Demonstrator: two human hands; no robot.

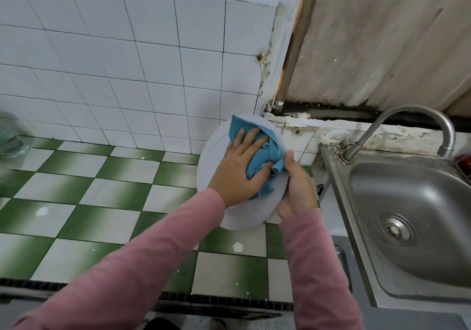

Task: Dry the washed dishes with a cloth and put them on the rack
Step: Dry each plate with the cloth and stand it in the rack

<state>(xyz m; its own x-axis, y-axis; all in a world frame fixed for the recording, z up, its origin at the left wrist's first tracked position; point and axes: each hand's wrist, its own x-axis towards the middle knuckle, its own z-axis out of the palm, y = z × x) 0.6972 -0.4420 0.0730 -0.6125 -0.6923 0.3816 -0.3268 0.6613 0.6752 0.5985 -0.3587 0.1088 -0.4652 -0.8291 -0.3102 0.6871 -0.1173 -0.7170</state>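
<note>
A white round plate (214, 151) is held tilted above the green-and-white tiled counter, left of the sink. My right hand (298, 189) grips its right rim, thumb up along the edge. My left hand (239, 169) lies flat on the plate's face with straight fingers, pressing a crumpled blue cloth (265, 151) against it. The cloth covers the plate's upper right part. No rack is in view.
A steel sink (413, 227) with a curved tap (418, 123) sits to the right. The checkered tiled counter (102, 189) spreads left, backed by a white tiled wall (114, 62). A blurred greenish glass object (11, 138) stands at the far left edge.
</note>
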